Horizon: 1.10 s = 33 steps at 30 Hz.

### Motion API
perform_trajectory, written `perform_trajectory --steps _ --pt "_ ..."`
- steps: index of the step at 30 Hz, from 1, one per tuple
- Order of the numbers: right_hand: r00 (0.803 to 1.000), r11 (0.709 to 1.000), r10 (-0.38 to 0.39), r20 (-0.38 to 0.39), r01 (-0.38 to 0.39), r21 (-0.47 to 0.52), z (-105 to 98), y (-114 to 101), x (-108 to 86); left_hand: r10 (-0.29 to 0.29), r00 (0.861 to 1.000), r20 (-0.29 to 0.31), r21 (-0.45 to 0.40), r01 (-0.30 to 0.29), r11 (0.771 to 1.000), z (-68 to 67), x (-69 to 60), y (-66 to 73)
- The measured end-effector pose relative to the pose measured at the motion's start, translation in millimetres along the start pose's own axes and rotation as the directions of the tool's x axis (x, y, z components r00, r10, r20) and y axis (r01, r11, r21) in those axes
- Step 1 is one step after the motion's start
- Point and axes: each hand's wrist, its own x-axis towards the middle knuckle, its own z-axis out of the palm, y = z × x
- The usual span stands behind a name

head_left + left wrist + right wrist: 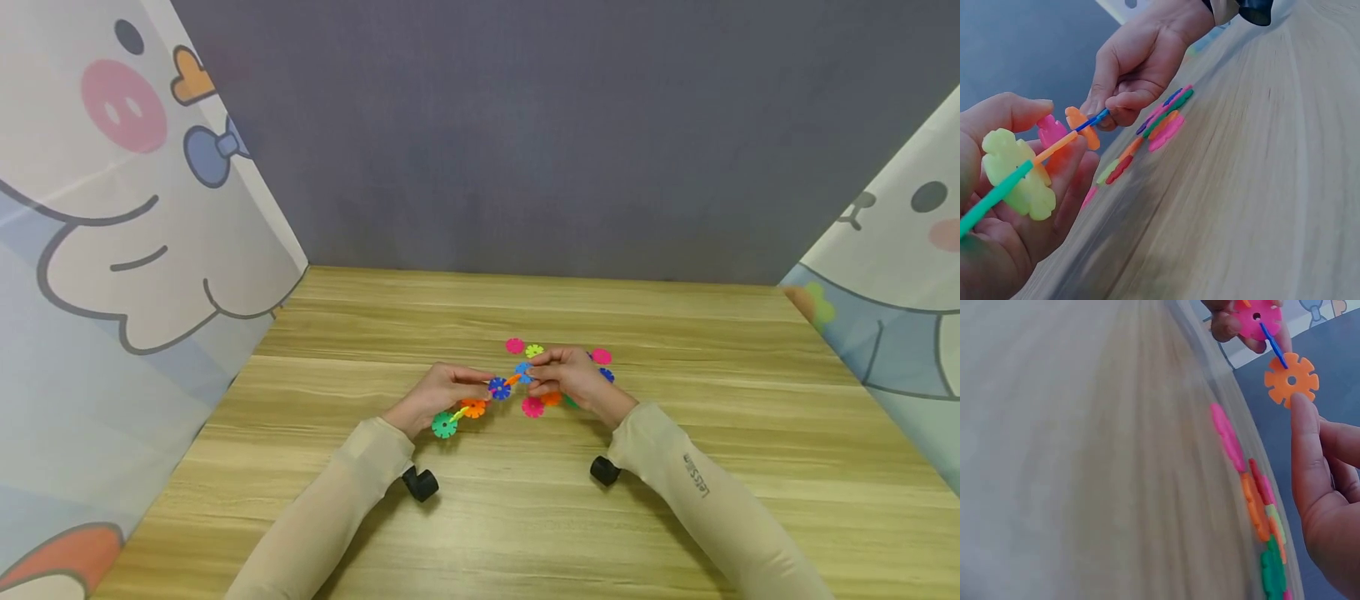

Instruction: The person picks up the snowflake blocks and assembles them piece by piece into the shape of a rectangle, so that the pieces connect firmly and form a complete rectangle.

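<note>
Bright plastic discs, seven linked in one chain (pixel 499 388), slant through the frame's centre above the tabletop (pixel 517 517). The left hand (pixel 438 393) pinches its pink disc (pixel 1052 131), the right hand (pixel 567 375) its light-blue end disc (pixel 523 372), fingertips nearly together. Loose discs (pixel 533 407), three pink, lie centre-right; the right hand hides some, so I can't count them all.

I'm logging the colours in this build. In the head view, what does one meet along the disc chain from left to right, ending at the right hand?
Green disc → edge-on yellow disc → face-on orange disc → dark blue disc → edge-on orange disc → light blue disc → right hand.
</note>
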Motion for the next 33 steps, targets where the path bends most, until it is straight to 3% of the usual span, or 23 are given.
perform_trajectory --steps 4,12,21,33 --pt "1.0 1.0 0.001 -0.016 -0.001 0.02 0 1 1.6 0.027 1.0 -0.015 -0.007 -0.028 1.0 0.3 1.2 -1.9" --pt "1.0 1.0 -0.02 -0.01 0.02 0.005 0 -7 3.1 0.014 1.0 -0.018 0.022 -0.013 1.0 2.5 4.9 -2.3" --pt "0.999 0.998 -0.011 0.05 0.014 -0.068 7 -8 2.1 0.07 0.996 0.054 0.002 -0.07 0.998 6.0 9.4 0.6" --pt "0.998 0.99 -0.042 0.054 0.049 -0.13 15 -14 -1.6 0.088 0.993 0.077 -0.069 -0.083 0.994 5.4 10.7 -0.1"
